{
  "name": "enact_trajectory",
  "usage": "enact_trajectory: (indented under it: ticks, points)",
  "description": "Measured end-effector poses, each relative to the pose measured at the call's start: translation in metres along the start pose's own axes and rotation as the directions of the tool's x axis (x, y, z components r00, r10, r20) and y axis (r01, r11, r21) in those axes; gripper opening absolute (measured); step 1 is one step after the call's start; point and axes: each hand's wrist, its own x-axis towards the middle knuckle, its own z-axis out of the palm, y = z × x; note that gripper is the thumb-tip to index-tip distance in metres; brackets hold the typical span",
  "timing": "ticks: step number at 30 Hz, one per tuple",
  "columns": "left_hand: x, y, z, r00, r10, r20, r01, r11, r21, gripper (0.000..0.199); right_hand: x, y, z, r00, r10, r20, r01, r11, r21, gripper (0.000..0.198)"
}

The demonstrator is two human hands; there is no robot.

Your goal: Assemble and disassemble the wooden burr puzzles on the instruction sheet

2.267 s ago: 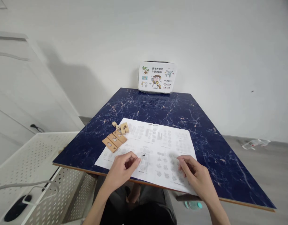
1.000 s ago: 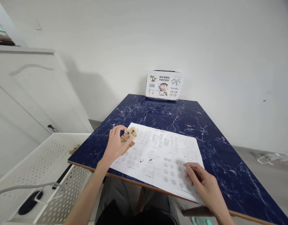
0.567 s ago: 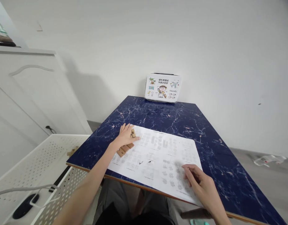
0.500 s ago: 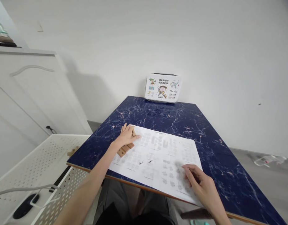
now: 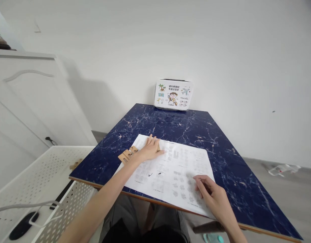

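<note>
My left hand (image 5: 150,150) lies spread over the upper left of a printed white sheet (image 5: 168,184). Its fingers are stretched out and partly cover a light wooden piece (image 5: 159,147). Just left of that hand, slotted wooden pieces (image 5: 127,155) lie side by side near the sheet's left edge. At the lower right of the sheet rests my right hand (image 5: 214,194). Its fingers are curled in, thumb near forefinger, and what they hold, if anything, is hidden. Two small black marks or bits (image 5: 159,173) show on the sheet between the hands.
The dark blue marbled table (image 5: 175,126) has a white case (image 5: 173,95) with cartoon prints at its back edge, against the wall. On the left stand a perforated white unit (image 5: 54,162) with cables and a white cabinet (image 5: 26,98). A clear bottle (image 5: 213,238) lies below the table.
My left hand has moved right across the sheet, uncovering slotted wooden pieces on its left. The right hand stays in about the same place on the sheet. The view has shifted slightly.
</note>
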Motion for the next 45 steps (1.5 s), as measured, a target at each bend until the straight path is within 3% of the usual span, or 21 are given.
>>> enact_trajectory:
  ticks: [8,15,23,28,33,38,45]
  points:
    - [-0.059,0.06,0.021,0.98,0.197,0.022,-0.196,0.98,-0.028,0.084,0.001,-0.003,0.0,1.0,0.007,0.002,-0.007,1.0,0.023,0.044]
    - [-0.081,0.097,0.042,0.949,0.315,-0.013,-0.312,0.93,-0.193,0.089,-0.001,0.0,-0.002,1.0,0.004,0.018,-0.004,1.0,0.004,0.042]
    - [-0.097,0.07,0.022,0.983,0.185,-0.01,-0.175,0.912,-0.372,0.125,0.004,-0.01,-0.008,0.994,-0.033,0.108,0.044,0.994,-0.1,0.034]
    - [-0.108,0.065,0.02,0.989,0.14,-0.044,-0.146,0.903,-0.404,0.104,0.0,-0.034,0.009,0.962,-0.168,0.214,0.181,0.983,-0.042,0.043]
    - [-0.115,0.069,0.027,0.992,0.072,-0.108,-0.112,0.899,-0.424,0.087,0.002,-0.036,0.026,0.952,-0.189,0.241,0.213,0.974,-0.079,0.055]
    - [-0.122,0.066,0.036,0.979,0.022,-0.203,-0.109,0.896,-0.43,0.08,0.004,-0.029,0.027,0.967,-0.165,0.194,0.173,0.985,-0.025,0.049]
    - [-0.125,0.065,0.033,0.968,-0.001,-0.25,-0.132,0.846,-0.516,0.074,0.001,-0.032,0.022,0.984,-0.068,0.163,0.066,0.998,0.021,0.057]
